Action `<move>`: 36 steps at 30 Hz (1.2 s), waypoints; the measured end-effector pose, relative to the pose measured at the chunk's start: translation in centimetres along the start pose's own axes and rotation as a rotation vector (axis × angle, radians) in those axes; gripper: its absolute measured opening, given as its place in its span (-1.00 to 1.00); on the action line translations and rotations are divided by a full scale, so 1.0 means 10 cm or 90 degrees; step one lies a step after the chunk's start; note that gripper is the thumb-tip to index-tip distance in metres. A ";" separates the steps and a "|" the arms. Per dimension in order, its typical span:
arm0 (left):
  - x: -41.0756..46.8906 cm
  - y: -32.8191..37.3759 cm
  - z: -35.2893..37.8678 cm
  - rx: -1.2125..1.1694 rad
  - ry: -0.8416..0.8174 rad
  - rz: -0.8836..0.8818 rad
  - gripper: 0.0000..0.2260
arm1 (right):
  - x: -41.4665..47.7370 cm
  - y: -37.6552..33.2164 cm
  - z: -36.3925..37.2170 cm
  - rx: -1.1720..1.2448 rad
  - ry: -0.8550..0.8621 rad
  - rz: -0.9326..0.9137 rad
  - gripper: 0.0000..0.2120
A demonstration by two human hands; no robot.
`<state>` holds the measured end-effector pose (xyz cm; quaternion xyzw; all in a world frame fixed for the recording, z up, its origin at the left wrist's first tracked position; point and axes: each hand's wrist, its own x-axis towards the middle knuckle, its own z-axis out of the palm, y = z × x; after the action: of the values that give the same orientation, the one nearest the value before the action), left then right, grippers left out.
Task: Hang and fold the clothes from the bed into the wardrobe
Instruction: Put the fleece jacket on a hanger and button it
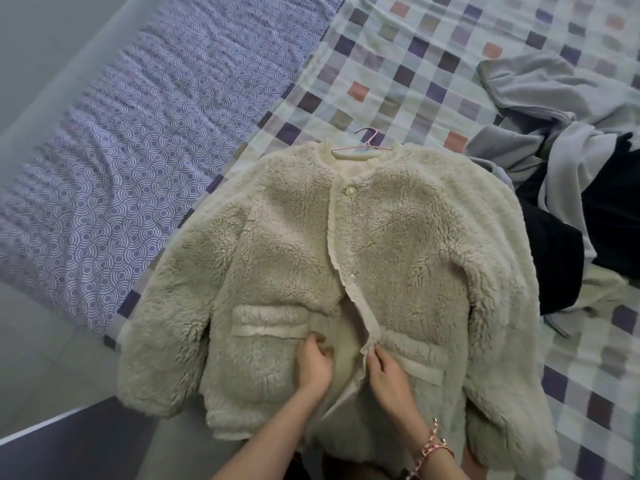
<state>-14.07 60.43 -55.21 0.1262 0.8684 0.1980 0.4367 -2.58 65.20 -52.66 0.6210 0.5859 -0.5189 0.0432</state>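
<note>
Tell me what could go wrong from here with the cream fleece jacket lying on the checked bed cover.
The front of the cream fleece jacket gapes low down, where the left hand and right hand each hold an edge; fastened out of line, it may hang crooked. The thin pink hanger shows only at the collar; tugging the hem could shift it off a shoulder.

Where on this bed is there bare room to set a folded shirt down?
The purple patterned sheet, left of the fleece jacket, is bare. So is the checked blanket beyond the hanger. The right side is crowded with a heap of grey and black clothes.
</note>
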 end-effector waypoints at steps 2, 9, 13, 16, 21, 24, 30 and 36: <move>0.01 0.00 0.13 0.117 0.063 0.006 -0.60 | 0.02 0.04 0.00 -0.056 -0.022 -0.012 -0.77; 0.07 -0.14 0.16 0.320 0.027 0.062 -0.64 | 0.19 -0.09 -0.17 -0.120 -0.061 -0.058 -0.66; 0.12 -0.49 0.00 0.086 -0.049 0.016 -0.72 | 0.24 -0.10 -0.22 -0.080 -0.065 -0.049 -0.63; -0.07 -0.74 -0.10 0.143 -0.147 0.029 -0.63 | 0.22 -0.12 -0.20 -0.026 -0.048 -0.039 -0.63; -0.31 -0.67 0.09 0.314 0.006 0.171 -0.68 | 0.11 -0.19 -0.28 0.064 0.002 -0.049 -0.61; -0.22 -0.50 0.30 0.370 -0.044 0.100 -0.31 | 0.07 -0.20 -0.32 0.069 0.024 -0.060 -0.59; -0.07 -0.44 0.15 0.334 0.023 0.113 -0.75 | 0.03 -0.13 -0.24 -0.038 0.021 -0.161 -0.61; -0.41 -0.72 -0.20 0.014 -0.015 0.183 -0.72 | -0.30 0.16 0.04 0.049 -0.002 -0.086 -0.86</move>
<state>-13.64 51.95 -54.46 0.2566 0.8384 0.2475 0.4122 -0.96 62.39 -51.65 0.5804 0.6058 -0.5440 -0.0150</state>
